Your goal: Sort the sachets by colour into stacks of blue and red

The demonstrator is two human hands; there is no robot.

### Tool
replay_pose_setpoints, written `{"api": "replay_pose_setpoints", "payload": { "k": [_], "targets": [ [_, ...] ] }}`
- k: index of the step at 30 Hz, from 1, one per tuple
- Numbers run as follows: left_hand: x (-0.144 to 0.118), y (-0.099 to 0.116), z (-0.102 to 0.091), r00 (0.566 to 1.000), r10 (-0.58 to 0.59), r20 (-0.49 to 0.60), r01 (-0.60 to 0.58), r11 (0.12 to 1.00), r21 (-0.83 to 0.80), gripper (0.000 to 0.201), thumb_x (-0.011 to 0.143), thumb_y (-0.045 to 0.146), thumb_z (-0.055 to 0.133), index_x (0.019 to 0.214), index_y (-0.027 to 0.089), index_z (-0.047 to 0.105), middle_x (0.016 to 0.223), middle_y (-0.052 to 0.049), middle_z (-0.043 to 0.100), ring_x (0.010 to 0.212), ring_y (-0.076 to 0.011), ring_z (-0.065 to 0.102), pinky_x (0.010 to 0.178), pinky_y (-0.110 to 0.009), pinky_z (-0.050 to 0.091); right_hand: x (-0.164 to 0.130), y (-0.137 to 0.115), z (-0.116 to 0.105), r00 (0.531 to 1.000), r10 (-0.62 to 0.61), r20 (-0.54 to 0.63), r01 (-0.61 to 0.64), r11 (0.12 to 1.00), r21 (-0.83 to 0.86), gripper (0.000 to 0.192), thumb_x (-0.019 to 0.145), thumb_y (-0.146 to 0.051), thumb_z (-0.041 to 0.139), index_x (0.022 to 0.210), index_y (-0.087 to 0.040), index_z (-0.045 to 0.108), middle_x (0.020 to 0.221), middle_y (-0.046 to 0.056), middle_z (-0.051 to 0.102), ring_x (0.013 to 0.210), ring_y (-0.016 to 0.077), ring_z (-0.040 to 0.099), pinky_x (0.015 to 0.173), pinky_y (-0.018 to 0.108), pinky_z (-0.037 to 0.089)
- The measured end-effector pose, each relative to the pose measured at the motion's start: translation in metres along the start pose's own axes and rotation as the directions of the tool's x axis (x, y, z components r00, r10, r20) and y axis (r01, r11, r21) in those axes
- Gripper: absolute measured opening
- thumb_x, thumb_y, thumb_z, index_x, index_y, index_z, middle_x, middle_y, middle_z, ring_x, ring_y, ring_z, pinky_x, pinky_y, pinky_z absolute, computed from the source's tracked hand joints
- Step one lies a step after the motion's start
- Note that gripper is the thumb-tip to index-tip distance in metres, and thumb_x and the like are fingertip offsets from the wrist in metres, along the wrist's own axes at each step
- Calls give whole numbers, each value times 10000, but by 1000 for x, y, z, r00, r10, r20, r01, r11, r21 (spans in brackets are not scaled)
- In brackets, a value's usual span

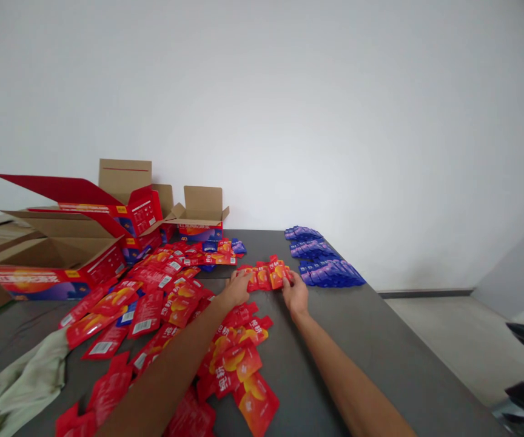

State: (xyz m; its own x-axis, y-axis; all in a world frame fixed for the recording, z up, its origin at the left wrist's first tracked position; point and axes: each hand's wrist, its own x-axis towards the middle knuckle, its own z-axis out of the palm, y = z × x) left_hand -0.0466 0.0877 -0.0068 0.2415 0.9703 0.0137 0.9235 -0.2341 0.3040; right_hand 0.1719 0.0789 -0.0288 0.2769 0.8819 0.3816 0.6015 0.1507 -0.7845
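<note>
A short row of overlapping red pouches [263, 276] with orange fruit print lies near the middle of the dark table. My left hand [239, 287] closes on the left end of this row, its fingertips partly hidden by the pouches. At the right end, my right hand [295, 295] pinches the last pouch between thumb and fingers. Nearer to me, under and beside my left forearm, is a group of red pouches [237, 358] laid over each other. A large loose heap of red pouches [148, 309] spreads to the left, with a few blue ones among them.
Three rows of blue pouches [328, 272] lie along the table's right edge by the wall. Open red and blue cartons [57, 282] stand at the left, with a smaller open carton [201, 232] behind the heap. A pale cloth [30, 376] lies front left.
</note>
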Motion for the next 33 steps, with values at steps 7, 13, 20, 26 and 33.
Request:
{"api": "replay_pose_setpoints", "payload": {
  "k": [7,13,20,26,33],
  "targets": [
    [16,-9,4,1000,-26,14,26,1000,3,511,807,139,535,1311,200,593,1526,-123,427,1413,-296,358,1109,-439,369,18,11,2,999,45,1,-44,982,-185,415,929,-371,415,1104,-162,727,983,104,748,880,228,693,811,303,523],
    [13,-11,2,999,-38,14,37,999,28,509,814,183,533,1320,209,586,1527,-134,422,1397,-337,363,1096,-529,354,15,11,2,997,13,70,6,965,-261,373,920,-329,472,1089,-124,735,1054,166,712,1006,261,635,915,326,438],
    [-10,-2,-16,1000,-3,-26,5,997,82,576,777,191,549,1351,238,554,1523,-99,427,1421,-308,315,1112,-476,344,-6,-9,-2,980,-79,182,146,907,-394,303,894,-200,497,1074,-163,738,1190,170,655,1116,278,556,978,362,360],
    [-36,6,-27,990,6,140,-21,994,107,272,730,368,662,947,219,731,986,-98,727,1050,-295,631,928,-404,492,-39,-39,4,830,-166,533,309,932,-190,198,845,-168,555,920,-191,737,919,51,739,858,175,641,804,233,422],
    [-62,15,-27,985,-17,169,18,1000,-3,584,426,254,881,978,187,703,1158,-144,680,1055,-365,640,892,-432,502,-63,-52,6,816,-167,554,314,932,-182,159,787,-160,596,861,-188,735,902,54,737,860,183,650,795,244,433]
  ]
}}
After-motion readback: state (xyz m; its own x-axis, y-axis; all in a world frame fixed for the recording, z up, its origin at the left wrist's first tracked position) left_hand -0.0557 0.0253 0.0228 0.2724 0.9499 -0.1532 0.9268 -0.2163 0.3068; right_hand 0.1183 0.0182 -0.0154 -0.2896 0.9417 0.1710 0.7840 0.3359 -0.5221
